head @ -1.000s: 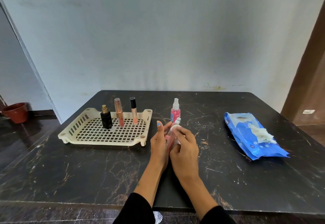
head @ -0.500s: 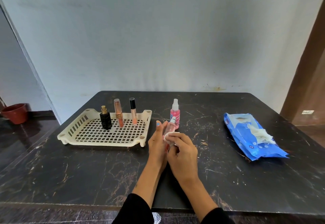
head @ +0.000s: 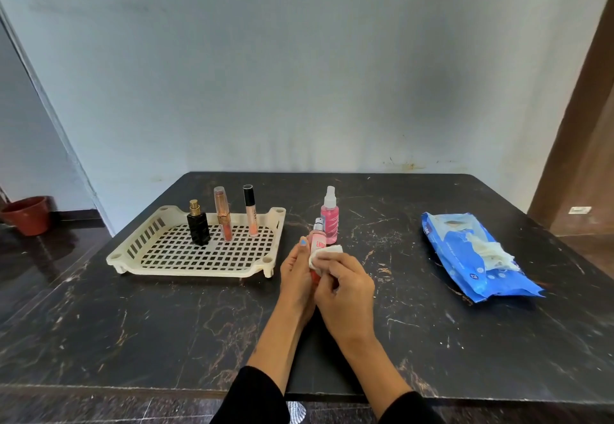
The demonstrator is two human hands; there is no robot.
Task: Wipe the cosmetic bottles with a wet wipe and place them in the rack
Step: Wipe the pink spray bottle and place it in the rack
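My left hand [head: 296,274] holds a small pink bottle [head: 318,239] upright above the table, its silver top showing over my fingers. My right hand [head: 345,285] pinches a folded white wet wipe [head: 325,254] against the bottle's right side. A taller pink spray bottle [head: 330,217] stands on the table just behind. The cream plastic rack [head: 159,250] lies to the left and holds a black perfume bottle [head: 198,224], a rose-gold lipstick [head: 223,214] and a slim lip gloss tube [head: 251,211], all upright along its back.
A blue pack of wet wipes [head: 471,254] lies at the right of the dark marble table [head: 133,317], a wipe sticking out of its opening. A terracotta pot [head: 28,214] sits on the floor far left. A wall stands behind the table.
The wipe has slid down from the bottle's top to its side, so the silver cap and pink label now show. Both hands have stayed in nearly the same place.
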